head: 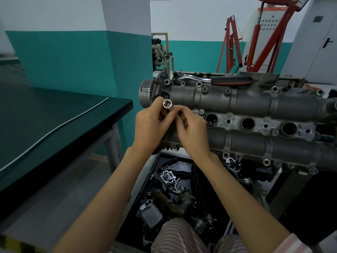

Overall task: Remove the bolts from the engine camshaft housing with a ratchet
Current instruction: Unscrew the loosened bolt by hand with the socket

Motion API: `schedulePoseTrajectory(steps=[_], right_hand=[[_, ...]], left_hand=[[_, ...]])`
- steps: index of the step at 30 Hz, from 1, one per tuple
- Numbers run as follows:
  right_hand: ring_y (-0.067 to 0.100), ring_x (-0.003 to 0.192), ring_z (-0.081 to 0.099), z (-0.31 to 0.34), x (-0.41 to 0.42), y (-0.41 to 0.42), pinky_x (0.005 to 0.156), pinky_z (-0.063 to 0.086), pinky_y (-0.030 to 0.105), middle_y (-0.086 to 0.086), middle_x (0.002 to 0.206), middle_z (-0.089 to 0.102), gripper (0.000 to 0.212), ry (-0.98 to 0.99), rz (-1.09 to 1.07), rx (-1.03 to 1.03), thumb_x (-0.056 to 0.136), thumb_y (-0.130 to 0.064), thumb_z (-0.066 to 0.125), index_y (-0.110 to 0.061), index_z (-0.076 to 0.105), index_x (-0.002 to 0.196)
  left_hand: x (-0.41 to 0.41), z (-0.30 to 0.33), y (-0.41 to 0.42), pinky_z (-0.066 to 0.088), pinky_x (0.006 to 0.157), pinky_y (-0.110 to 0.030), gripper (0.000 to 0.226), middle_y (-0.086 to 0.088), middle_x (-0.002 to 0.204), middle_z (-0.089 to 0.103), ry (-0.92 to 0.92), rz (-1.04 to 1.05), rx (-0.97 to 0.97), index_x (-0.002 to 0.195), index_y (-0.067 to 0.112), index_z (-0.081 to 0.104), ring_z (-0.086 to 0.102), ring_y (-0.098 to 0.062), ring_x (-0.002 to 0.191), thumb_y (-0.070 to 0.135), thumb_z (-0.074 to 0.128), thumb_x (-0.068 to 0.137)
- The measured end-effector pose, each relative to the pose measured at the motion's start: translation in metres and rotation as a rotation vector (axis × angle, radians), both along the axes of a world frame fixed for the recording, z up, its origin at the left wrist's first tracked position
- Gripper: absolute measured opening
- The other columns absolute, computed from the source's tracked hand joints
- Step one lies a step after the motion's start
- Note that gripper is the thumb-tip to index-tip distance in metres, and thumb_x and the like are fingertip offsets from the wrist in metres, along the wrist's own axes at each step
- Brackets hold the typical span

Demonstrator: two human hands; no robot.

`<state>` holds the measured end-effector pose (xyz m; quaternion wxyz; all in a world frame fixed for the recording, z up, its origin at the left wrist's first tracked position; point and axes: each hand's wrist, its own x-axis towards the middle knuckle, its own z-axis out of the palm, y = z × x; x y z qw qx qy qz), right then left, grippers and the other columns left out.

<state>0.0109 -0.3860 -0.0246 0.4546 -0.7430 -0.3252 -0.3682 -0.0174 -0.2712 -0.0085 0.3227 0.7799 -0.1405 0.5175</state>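
Black tray (145, 181) below holds loose engine parts (175, 196). Left hand (151, 125) grips socket (166, 105); right hand (193, 132) pinches its lower end. Ratchet (209, 79) lies on camshaft housing (246, 101).

Both hands met in front of the near end of the camshaft housing (237, 101). The left hand (151, 125) gripped a silver socket (166, 104), its open end tilted up above the knuckles. The right hand (193, 132), touching the left, pinched something small and dark at the socket's lower end; what it was could not be told. Beyond the hands, the ratchet (209, 79) lay along the housing's far edge. Below the wrists sat a black tray (145, 181) of engine parts. Left of the left forearm stood a dark green table (54, 114) with a thin rod (60, 126) on it.
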Motion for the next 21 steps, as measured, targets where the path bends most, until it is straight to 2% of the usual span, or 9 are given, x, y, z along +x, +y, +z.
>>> schedulePoseTrajectory(steps=[3, 6, 10, 12, 14, 16, 18, 21], right_hand=[[0.001, 0.051, 0.043, -0.0003, 0.0001, 0.0005, 0.052, 0.036, 0.014, -0.017, 0.060, 0.039, 0.019, 0.035, -0.021, -0.013, 0.089, -0.008, 0.056, -0.008, 0.059, 0.108], [0.004, 0.050, 0.040, -0.0007, 0.0008, 0.0015, 0.050, 0.036, 0.017, -0.013, 0.059, 0.039, 0.012, 0.086, -0.027, 0.037, 0.087, -0.011, 0.061, -0.007, 0.056, 0.097], [-0.003, 0.057, 0.047, -0.0011, 0.0007, 0.0011, 0.053, 0.036, 0.013, -0.019, 0.060, 0.040, 0.004, 0.065, -0.018, 0.027, 0.089, -0.010, 0.058, -0.006, 0.058, 0.091], [-0.008, 0.060, 0.048, -0.0008, 0.0001, 0.0005, 0.057, 0.036, 0.009, -0.023, 0.065, 0.042, 0.009, 0.040, -0.007, 0.005, 0.090, -0.009, 0.056, -0.006, 0.061, 0.097], [-0.010, 0.061, 0.045, 0.0001, -0.0007, 0.0006, 0.062, 0.036, 0.006, -0.024, 0.075, 0.047, 0.017, 0.015, -0.006, -0.012, 0.090, -0.008, 0.054, -0.007, 0.063, 0.105], [-0.009, 0.060, 0.042, 0.0007, -0.0015, 0.0007, 0.063, 0.035, 0.004, -0.020, 0.079, 0.047, 0.024, 0.000, -0.015, -0.026, 0.090, -0.006, 0.052, -0.008, 0.061, 0.113], [-0.006, 0.057, 0.042, 0.0001, -0.0008, 0.0006, 0.060, 0.035, 0.007, -0.023, 0.071, 0.043, 0.030, 0.032, -0.021, -0.025, 0.089, -0.008, 0.055, -0.009, 0.057, 0.119], [0.003, 0.052, 0.042, -0.0003, 0.0001, 0.0015, 0.053, 0.035, 0.014, -0.013, 0.060, 0.041, 0.026, 0.113, -0.018, 0.017, 0.085, -0.014, 0.062, -0.010, 0.055, 0.110]], left_hand=[[0.0002, 0.0007, -0.0016, 0.038, 0.045, -0.033, 0.034, -0.007, 0.053, 0.051, -0.003, -0.001, -0.013, 0.068, 0.001, 0.051, 0.046, -0.021, 0.046, 0.028, 0.066, 0.085], [-0.0002, 0.0019, -0.0007, 0.039, 0.044, -0.033, 0.035, -0.006, 0.053, 0.051, 0.004, -0.029, -0.015, 0.067, 0.004, 0.050, 0.046, -0.020, 0.047, 0.029, 0.067, 0.084], [-0.0027, 0.0009, 0.0014, 0.045, 0.050, -0.039, 0.028, -0.005, 0.062, 0.059, 0.027, -0.070, 0.009, 0.082, 0.005, 0.060, 0.054, -0.019, 0.052, 0.032, 0.063, 0.086], [-0.0043, 0.0005, 0.0024, 0.047, 0.050, -0.039, 0.024, -0.003, 0.065, 0.063, 0.025, -0.084, 0.033, 0.093, 0.009, 0.064, 0.055, -0.016, 0.052, 0.031, 0.058, 0.088], [-0.0045, 0.0010, 0.0040, 0.048, 0.051, -0.040, 0.024, -0.003, 0.066, 0.064, 0.030, -0.094, 0.042, 0.095, 0.009, 0.066, 0.057, -0.016, 0.053, 0.030, 0.055, 0.089], [-0.0033, 0.0015, 0.0045, 0.048, 0.051, -0.041, 0.028, -0.004, 0.065, 0.063, 0.035, -0.078, 0.043, 0.090, 0.006, 0.065, 0.058, -0.017, 0.054, 0.032, 0.054, 0.089], [-0.0017, 0.0014, 0.0033, 0.046, 0.050, -0.040, 0.034, -0.006, 0.061, 0.060, 0.030, -0.054, 0.026, 0.080, 0.003, 0.060, 0.055, -0.019, 0.052, 0.036, 0.056, 0.087], [-0.0009, 0.0009, -0.0004, 0.041, 0.045, -0.038, 0.040, -0.007, 0.055, 0.053, 0.015, -0.041, -0.008, 0.069, 0.002, 0.053, 0.048, -0.021, 0.048, 0.037, 0.063, 0.084]])
